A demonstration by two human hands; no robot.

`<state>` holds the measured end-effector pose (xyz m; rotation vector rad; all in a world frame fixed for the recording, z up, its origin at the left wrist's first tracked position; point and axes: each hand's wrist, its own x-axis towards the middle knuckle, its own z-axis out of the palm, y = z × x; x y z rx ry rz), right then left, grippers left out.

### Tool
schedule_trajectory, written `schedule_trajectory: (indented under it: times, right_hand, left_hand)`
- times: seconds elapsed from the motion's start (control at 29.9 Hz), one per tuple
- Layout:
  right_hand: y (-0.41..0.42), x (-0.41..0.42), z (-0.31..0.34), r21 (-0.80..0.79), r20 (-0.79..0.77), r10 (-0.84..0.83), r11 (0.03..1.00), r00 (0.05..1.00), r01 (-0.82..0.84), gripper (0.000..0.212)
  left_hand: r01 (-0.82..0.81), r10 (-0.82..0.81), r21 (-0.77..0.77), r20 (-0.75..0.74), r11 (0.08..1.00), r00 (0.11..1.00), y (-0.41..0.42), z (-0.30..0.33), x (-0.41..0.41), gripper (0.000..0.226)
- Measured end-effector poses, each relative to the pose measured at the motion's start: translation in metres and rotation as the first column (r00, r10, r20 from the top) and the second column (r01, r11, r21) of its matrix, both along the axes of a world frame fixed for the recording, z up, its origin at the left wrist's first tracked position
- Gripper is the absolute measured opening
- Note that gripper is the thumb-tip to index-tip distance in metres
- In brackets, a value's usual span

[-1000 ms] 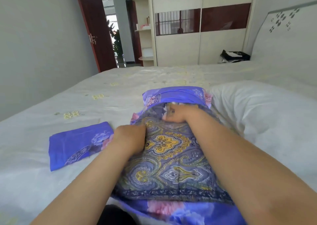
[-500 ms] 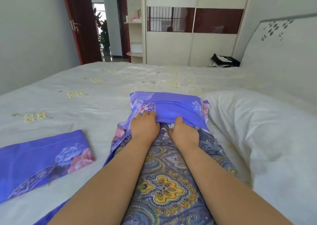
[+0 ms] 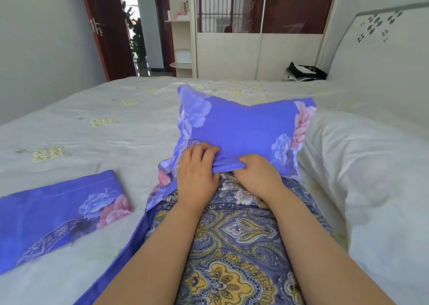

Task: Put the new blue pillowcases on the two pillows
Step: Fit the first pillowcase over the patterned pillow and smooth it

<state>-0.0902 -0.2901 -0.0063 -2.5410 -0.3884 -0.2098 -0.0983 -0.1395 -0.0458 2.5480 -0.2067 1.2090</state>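
left hand (image 3: 197, 172) and right hand (image 3: 257, 177) pinch blue pillowcase (image 3: 241, 128) rim | to draw it over paisley pillow (image 3: 232, 246) | folded pillowcase (image 3: 58, 214) waits beside

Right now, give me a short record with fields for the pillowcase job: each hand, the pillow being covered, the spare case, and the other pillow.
left hand: grips the bunched edge of the blue pillowcase
right hand: pinches the same edge
patterned pillow: far end inside the case, near part uncovered
folded pillowcase: lies flat on the bed, left of the arms
white pillow: bare, to the right
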Motion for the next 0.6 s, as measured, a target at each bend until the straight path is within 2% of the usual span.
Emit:
schedule_trajectory:
  times: [0.07, 0.13, 0.17, 0.2, 0.27, 0.33, 0.4, 0.5, 0.6]
  right_hand:
    - [0.0, 0.0, -0.001, 0.009, -0.026, -0.009, 1.0, 1.0, 0.01, 0.033]
    - [0.001, 0.0, -0.012, 0.061, 0.093, -0.085, 0.995, 0.992, 0.079, 0.018]
    - [0.003, -0.002, -0.018, 0.109, 0.17, -0.128, 0.988, 0.977, 0.111, 0.006]
    - [0.003, -0.004, -0.024, 0.159, 0.249, -0.166, 0.979, 0.954, 0.129, 0.007]
    - [-0.002, -0.004, -0.032, 0.225, 0.375, -0.256, 0.958, 0.891, 0.18, 0.022]
    - [-0.014, -0.004, -0.032, 0.267, 0.43, -0.357, 0.928, 0.829, 0.261, 0.033]
    - [-0.029, -0.006, -0.031, 0.33, 0.359, -0.439, 0.885, 0.823, 0.328, 0.038]
    - [-0.053, -0.009, -0.035, 0.359, 0.288, -0.506, 0.844, 0.813, 0.398, 0.031]
    - [-0.073, -0.015, -0.038, 0.291, 0.174, -0.559, 0.816, 0.811, 0.5, 0.031]
  left_hand:
    - [0.022, -0.022, -0.013, 0.011, 1.0, 1.0, 0.0, 0.001, -0.006, 0.025]
    - [0.02, -0.021, -0.058, -0.006, 0.998, 1.0, -0.004, 0.005, -0.013, 0.015]
    - [0.026, -0.027, -0.068, -0.013, 0.997, 1.0, -0.006, 0.007, -0.019, 0.018]
    - [0.029, -0.029, -0.073, -0.009, 0.997, 1.0, -0.008, 0.007, -0.024, 0.022]
    - [0.031, -0.031, -0.052, -0.005, 0.998, 0.999, -0.01, 0.009, -0.031, 0.024]
    - [0.016, -0.016, -0.019, -0.011, 1.0, 1.0, -0.009, 0.01, -0.034, 0.018]
    - [-0.035, 0.034, -0.049, -0.02, 0.998, 0.999, -0.003, 0.012, -0.035, 0.01]
    - [-0.126, 0.123, -0.194, -0.029, 0.973, 0.992, 0.015, 0.01, -0.039, 0.037]
    - [-0.208, 0.178, -0.353, -0.117, 0.912, 0.977, 0.034, 0.001, -0.046, 0.043]
